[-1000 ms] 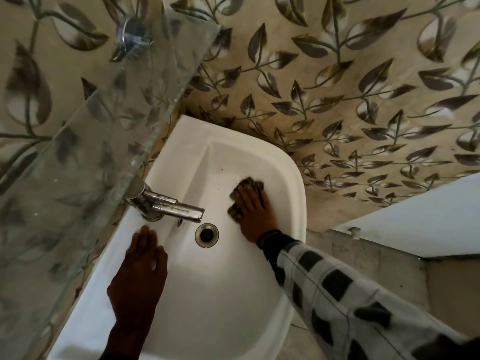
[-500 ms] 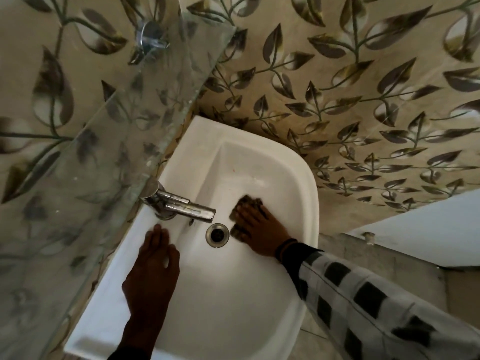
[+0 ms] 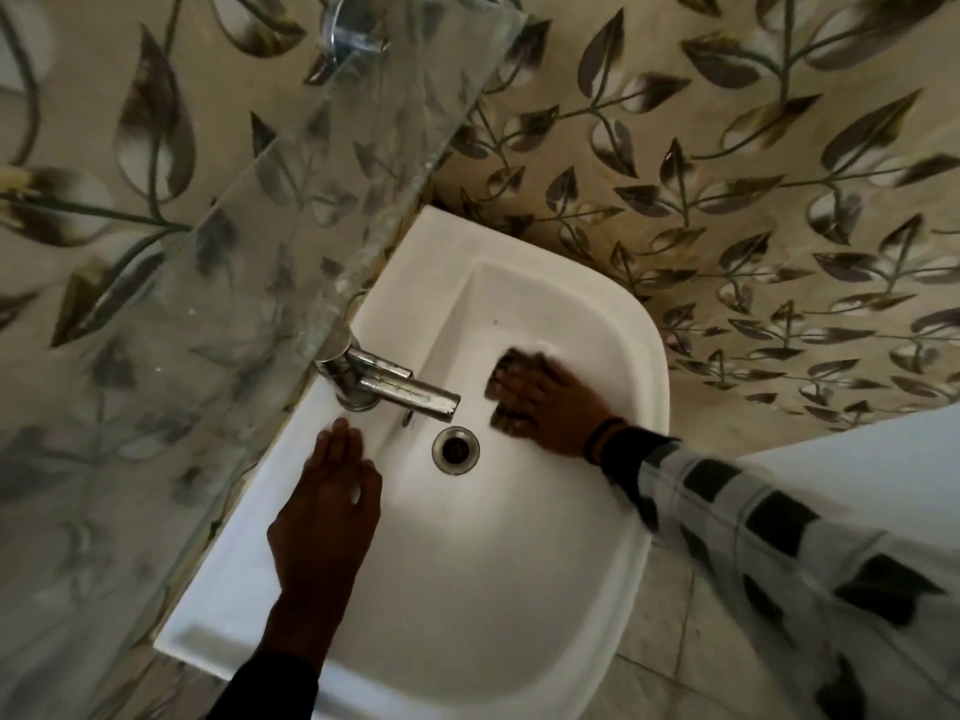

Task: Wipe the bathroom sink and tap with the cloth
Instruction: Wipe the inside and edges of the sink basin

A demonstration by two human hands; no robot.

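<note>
A white sink (image 3: 519,589) fills the middle of the view, with a chrome tap (image 3: 395,389) at its left rim and a metal drain (image 3: 456,450) below the spout. My right hand (image 3: 550,407) lies flat with spread fingers on a dark cloth (image 3: 514,361), pressing it against the basin's right inner wall beside the drain. Only the cloth's edges show around the fingers. My left hand (image 3: 327,504) rests flat on the sink's left rim just below the tap, holding nothing.
A glass shelf (image 3: 291,241) juts out above the tap and the sink's left side, with a chrome bracket (image 3: 350,31) at its far end. Leaf-patterned wall tiles (image 3: 727,174) surround the sink. A white surface (image 3: 883,459) stands at the right.
My right hand has slid the cloth a little across the basin's right wall beside the drain. The left hand stays on the rim. The camera has shifted slightly.
</note>
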